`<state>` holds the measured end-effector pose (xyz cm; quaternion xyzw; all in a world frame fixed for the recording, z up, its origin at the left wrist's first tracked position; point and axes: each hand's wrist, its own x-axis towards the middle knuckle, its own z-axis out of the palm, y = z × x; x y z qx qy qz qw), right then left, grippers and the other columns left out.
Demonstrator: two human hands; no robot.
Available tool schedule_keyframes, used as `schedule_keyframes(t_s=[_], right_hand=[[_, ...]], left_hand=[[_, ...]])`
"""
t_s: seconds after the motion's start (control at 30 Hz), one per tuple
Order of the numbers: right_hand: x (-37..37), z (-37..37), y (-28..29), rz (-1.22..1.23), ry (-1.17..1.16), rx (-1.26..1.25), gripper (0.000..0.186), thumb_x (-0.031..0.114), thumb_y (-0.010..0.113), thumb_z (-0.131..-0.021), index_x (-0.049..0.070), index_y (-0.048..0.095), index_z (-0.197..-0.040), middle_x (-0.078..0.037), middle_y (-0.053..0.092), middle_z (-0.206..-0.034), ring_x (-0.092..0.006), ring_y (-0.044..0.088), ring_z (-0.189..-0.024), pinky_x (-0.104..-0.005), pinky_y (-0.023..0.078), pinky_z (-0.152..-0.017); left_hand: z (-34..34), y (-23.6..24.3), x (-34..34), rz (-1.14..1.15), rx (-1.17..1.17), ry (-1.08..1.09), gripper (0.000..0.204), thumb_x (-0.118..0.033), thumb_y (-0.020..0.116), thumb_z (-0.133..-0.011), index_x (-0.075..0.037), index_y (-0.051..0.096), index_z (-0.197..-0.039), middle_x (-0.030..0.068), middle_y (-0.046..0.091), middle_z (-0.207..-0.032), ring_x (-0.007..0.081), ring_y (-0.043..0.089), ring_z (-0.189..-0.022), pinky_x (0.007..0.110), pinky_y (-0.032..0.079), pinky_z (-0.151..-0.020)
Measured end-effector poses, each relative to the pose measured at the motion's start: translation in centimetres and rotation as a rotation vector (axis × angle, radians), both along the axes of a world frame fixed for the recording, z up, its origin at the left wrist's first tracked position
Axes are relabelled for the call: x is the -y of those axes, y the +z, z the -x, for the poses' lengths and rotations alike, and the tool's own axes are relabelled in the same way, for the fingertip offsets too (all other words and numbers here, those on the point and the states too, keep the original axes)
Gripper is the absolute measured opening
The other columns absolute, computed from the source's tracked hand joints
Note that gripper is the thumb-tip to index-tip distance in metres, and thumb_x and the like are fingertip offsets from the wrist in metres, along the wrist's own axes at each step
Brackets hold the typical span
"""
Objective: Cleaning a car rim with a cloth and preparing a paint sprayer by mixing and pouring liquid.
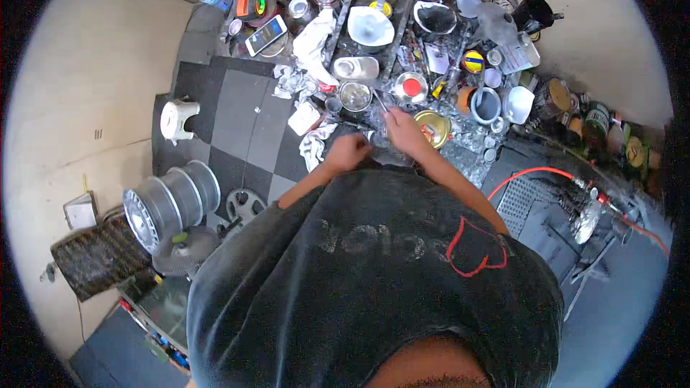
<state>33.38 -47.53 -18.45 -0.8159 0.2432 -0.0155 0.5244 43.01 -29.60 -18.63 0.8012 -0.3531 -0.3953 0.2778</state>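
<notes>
My right hand is closed round a thin metal stick, which points up and left toward an open tin of greyish content. Close to my right hand stands a gold-coloured round lid or tin with a red and yellow patch. A can with a red centre is just beyond that hand. My left hand is curled at the near edge of the bench, beside crumpled white paper. What its fingers hold, if anything, is hidden.
Paint cans, a white bowl, a translucent bottle and a phone crowd the paint-stained bench. Silver wheel rims and a white stool stand on the left. An orange hose curves at the right.
</notes>
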Motion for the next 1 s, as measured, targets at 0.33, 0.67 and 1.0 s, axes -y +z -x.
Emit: schedule_keyframes(t_s=[0.33,0.67,1.0], right_hand=[[-6.0,-9.1,1.8,-0.169,-0.313,-0.318,0.031,0.026,0.046,-0.095,-0.001,0.060,-0.092,-0.019,0.064,-0.075,-0.0353,0.065,-0.069,-0.0433,0.052,-0.066],[-6.5,-9.4,-0.4,-0.533,-0.477,-0.137,0.031,0.022,0.047,-0.094,-0.002,0.065,-0.100,-0.016,0.060,-0.063,-0.0229,0.062,-0.049,-0.0368,0.049,-0.049],[-9.1,-9.4,-4.5,0.047,-0.512,0.084,0.033,0.026,0.047,-0.095,0.000,0.066,-0.099,-0.024,0.065,-0.084,-0.0390,0.065,-0.080,-0.0458,0.050,-0.071]], left_hand=[[-16.1,1.9,0.1,0.174,0.108,-0.007,0.032,-0.011,0.072,-0.075,-0.002,0.062,-0.105,0.0166,0.066,-0.095,0.0274,0.066,-0.088,0.036,0.051,-0.079],[-18.3,-1.3,6.7,0.426,0.384,-0.211,0.062,-0.009,0.078,-0.066,-0.008,0.051,-0.122,0.0173,0.058,-0.116,0.0367,0.056,-0.108,0.040,0.046,-0.093],[-17.6,0.8,7.0,0.299,0.388,-0.230,0.049,-0.008,0.077,-0.067,-0.007,0.052,-0.109,0.0189,0.059,-0.105,0.0403,0.058,-0.099,0.045,0.048,-0.084]])
